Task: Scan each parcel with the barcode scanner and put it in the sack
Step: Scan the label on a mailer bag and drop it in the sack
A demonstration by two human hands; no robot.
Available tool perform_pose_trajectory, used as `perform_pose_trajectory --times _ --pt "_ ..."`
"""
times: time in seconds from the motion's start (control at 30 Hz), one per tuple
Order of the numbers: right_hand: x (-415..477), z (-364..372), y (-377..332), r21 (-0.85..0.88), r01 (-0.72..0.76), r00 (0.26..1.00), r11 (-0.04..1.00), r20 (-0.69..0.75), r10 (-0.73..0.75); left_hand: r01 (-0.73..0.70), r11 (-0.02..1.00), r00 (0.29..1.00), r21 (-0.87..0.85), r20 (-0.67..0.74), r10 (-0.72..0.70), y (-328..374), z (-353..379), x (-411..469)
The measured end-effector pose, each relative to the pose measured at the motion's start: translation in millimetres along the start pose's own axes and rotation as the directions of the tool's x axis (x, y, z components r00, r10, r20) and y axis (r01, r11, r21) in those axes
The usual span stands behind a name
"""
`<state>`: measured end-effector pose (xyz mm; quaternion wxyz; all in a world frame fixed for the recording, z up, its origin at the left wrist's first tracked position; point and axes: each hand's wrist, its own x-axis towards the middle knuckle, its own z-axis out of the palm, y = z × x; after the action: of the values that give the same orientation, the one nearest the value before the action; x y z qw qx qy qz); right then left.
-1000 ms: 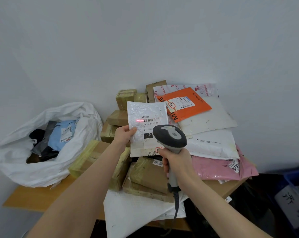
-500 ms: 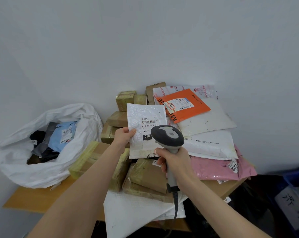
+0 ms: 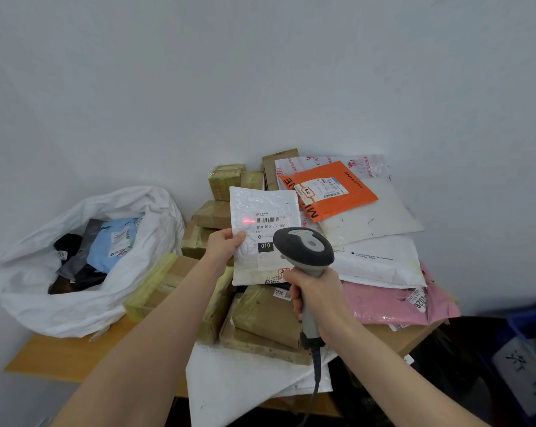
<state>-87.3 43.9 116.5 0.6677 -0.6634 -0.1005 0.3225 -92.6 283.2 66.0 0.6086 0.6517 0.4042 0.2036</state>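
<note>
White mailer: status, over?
Left hand holds white mailer. Right hand grips scanner; red line sits just left of barcode. Sack open, nothing blocking.

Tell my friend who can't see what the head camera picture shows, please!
A person's left hand holds up a white parcel while the right hand aims a barcode scanner at it. A white sack of parcels sits on the left.

Your mailer [image 3: 260, 204] is crinkled, glossy white plastic with a matt paper label [image 3: 273, 232]. Your scanner [image 3: 303, 248] is matt grey plastic. The sack [image 3: 75, 309] looks like dull white woven plastic. The boxes [image 3: 266, 315] are brown cardboard under shiny yellowish tape [image 3: 151, 282]; the table [image 3: 60, 355] is smooth, matt wood.
</note>
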Motion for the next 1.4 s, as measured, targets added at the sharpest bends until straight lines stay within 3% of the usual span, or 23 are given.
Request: perform_pose_trajectory --times 0.4,0.67,0.87,1.1,1.4 --pt "7 6 2 -0.030 0.021 1.000 0.999 -0.012 -0.021 0.010 1.000 1.000 0.029 -0.003 -0.010 1 0 6" --pt "14 27 -13 0.291 -0.074 0.994 0.954 -0.057 0.095 -0.040 0.999 0.997 0.012 0.062 0.039 -1 -21 13" --pt "6 69 1 0.347 -0.203 0.977 0.916 0.014 0.211 -0.050 0.998 0.997 -0.025 0.057 0.051 -14 -51 0" --pt "-25 120 32 0.374 -0.354 0.935 0.857 0.172 0.311 -0.056 0.998 0.994 0.013 -0.097 0.057 -33 -112 -56" --pt "-35 191 18 0.367 -0.279 0.953 0.887 0.219 0.209 -0.055 0.998 0.953 -0.018 -0.300 0.047 -39 -213 -94"
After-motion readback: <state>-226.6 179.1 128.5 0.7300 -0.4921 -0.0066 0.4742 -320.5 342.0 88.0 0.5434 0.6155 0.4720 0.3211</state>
